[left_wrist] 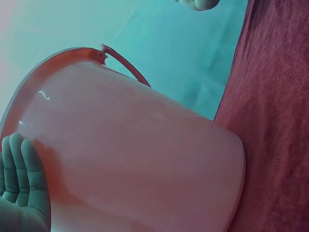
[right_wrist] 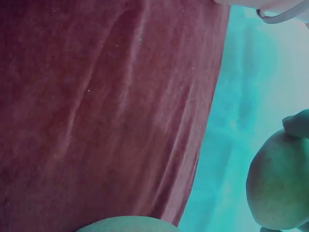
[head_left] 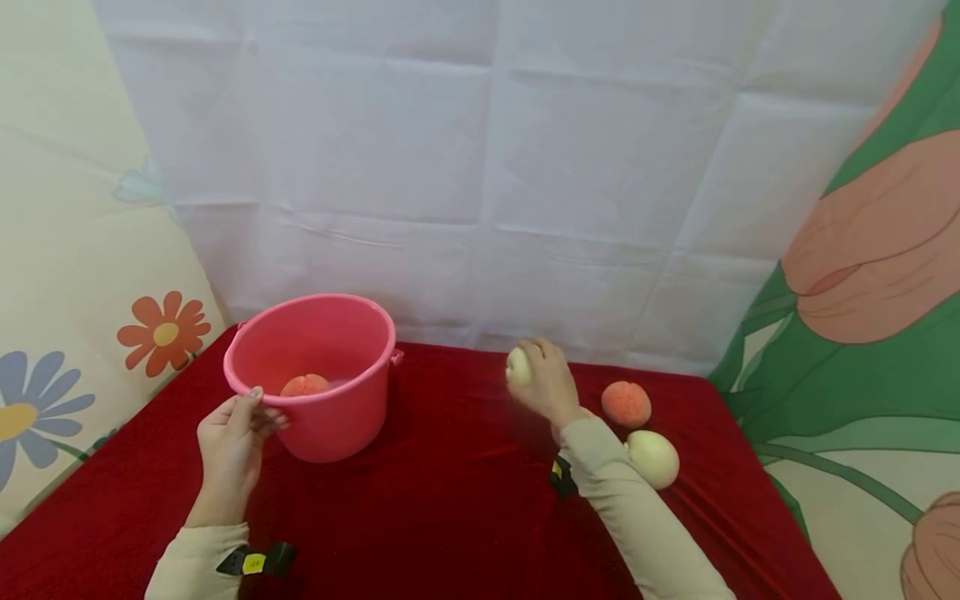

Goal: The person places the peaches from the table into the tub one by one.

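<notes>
My left hand [head_left: 236, 433] grips the near-left rim of a pink bucket [head_left: 337, 425], thumb over the rim and fingers [left_wrist: 34, 169] along the outer wall. A fuzzy orange-pink peach [head_left: 305, 385] lies inside the bucket. Above the cloth at right of centre, my right hand [head_left: 547, 379] holds a pale yellow-green, pear-like fruit [head_left: 518, 367], also seen in the right wrist view as a rounded fruit [right_wrist: 277, 183]. Near the right wrist are another peach [head_left: 626, 404] and a second pale fruit [head_left: 652, 459]. Something pinkish shows partly behind that wrist, mostly hidden.
A dark red velvety cloth [head_left: 442, 500] covers the table. Behind it hangs a creased white sheet [head_left: 375, 150], with flower-printed panels at left and right. The bucket's handle [left_wrist: 126, 65] shows against the sheet in the left wrist view.
</notes>
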A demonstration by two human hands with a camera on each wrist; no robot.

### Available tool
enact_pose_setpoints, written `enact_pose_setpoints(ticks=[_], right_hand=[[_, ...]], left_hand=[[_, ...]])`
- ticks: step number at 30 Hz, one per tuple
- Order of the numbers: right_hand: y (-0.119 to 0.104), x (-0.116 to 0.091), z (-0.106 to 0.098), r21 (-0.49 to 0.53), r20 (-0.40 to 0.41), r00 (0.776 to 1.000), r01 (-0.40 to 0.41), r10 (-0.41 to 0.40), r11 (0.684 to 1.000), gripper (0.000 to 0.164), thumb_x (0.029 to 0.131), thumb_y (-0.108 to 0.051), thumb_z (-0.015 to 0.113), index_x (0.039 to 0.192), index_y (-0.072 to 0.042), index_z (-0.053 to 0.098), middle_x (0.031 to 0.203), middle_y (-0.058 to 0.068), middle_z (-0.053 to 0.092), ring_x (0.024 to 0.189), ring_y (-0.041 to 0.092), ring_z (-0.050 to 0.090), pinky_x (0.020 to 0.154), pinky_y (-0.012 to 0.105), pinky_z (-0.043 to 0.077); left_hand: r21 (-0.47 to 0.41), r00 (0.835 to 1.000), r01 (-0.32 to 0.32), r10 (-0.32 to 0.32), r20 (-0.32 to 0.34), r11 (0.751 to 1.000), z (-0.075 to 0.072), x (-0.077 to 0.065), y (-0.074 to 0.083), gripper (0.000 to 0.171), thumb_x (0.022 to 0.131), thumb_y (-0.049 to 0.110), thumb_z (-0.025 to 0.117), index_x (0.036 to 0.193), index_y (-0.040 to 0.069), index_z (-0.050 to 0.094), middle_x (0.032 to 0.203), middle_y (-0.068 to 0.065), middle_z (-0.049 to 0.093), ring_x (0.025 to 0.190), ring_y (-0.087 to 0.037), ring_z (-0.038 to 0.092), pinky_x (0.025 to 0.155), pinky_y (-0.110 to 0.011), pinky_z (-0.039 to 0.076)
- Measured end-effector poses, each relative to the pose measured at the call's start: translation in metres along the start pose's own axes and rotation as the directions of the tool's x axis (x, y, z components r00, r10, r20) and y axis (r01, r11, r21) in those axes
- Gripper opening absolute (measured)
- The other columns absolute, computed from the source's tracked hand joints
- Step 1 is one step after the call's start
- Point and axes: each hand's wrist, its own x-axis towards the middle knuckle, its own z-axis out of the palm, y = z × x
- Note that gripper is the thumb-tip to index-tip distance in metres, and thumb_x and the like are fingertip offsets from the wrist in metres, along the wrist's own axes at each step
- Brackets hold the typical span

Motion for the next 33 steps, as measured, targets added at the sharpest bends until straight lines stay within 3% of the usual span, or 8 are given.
enact_pose_setpoints(ticks=[4, 12, 20, 28, 33], right_hand=[[-0.004, 0.002, -0.004, 0.072, 0.045, 0.994, -0.1, 0.097, 0.992, 0.051, 0.073, -0.025, 0.07, 0.117, -0.003, 0.055, 0.113, 0.017, 0.05, 0.102, 0.036, 0.047, 0.071, 0.048, 0.047], [-0.01, 0.006, -0.007, 0.191, 0.08, 0.966, -0.256, 0.245, 0.948, 0.051, 0.072, -0.027, 0.07, 0.117, -0.008, 0.056, 0.115, 0.013, 0.051, 0.099, 0.03, 0.049, 0.07, 0.045, 0.047], [-0.012, 0.007, -0.009, 0.241, 0.076, 0.951, -0.308, 0.299, 0.92, 0.055, 0.07, -0.03, 0.072, 0.118, -0.009, 0.055, 0.113, 0.012, 0.052, 0.099, 0.028, 0.05, 0.072, 0.043, 0.046], [-0.017, 0.012, -0.011, 0.264, 0.057, 0.951, -0.309, 0.305, 0.914, 0.056, 0.07, -0.032, 0.072, 0.118, -0.008, 0.056, 0.114, 0.012, 0.054, 0.102, 0.028, 0.049, 0.076, 0.042, 0.045], [-0.024, 0.019, -0.013, 0.298, 0.066, 0.953, -0.303, 0.297, 0.905, 0.055, 0.071, -0.032, 0.071, 0.118, -0.009, 0.056, 0.114, 0.01, 0.053, 0.1, 0.027, 0.049, 0.071, 0.041, 0.046]], left_hand=[[-0.004, 1.0, -0.001, 0.001, 0.007, 1.0, 0.0, 0.0, 0.0, 0.023, 0.087, 0.013, 0.061, 0.067, 0.004, 0.066, 0.056, -0.006, 0.062, 0.049, -0.014, 0.061, 0.053, -0.023, 0.054], [-0.001, 1.0, 0.015, -0.015, 0.012, 1.0, 0.0, -0.001, 0.001, 0.021, 0.087, 0.014, 0.062, 0.068, 0.005, 0.066, 0.057, -0.005, 0.062, 0.05, -0.014, 0.061, 0.054, -0.023, 0.054], [-0.004, 1.0, 0.015, -0.015, 0.01, 1.0, 0.0, -0.001, 0.001, 0.021, 0.087, 0.014, 0.061, 0.068, 0.004, 0.067, 0.057, -0.005, 0.062, 0.05, -0.014, 0.061, 0.054, -0.023, 0.054], [-0.008, 1.0, 0.012, -0.012, 0.001, 1.0, 0.0, 0.0, 0.0, 0.022, 0.087, 0.013, 0.062, 0.067, 0.004, 0.066, 0.057, -0.006, 0.062, 0.049, -0.014, 0.061, 0.053, -0.024, 0.054], [-0.008, 1.0, 0.014, -0.014, 0.006, 1.0, 0.0, 0.0, 0.0, 0.022, 0.087, 0.013, 0.061, 0.068, 0.004, 0.066, 0.057, -0.006, 0.062, 0.049, -0.014, 0.061, 0.053, -0.024, 0.054]])
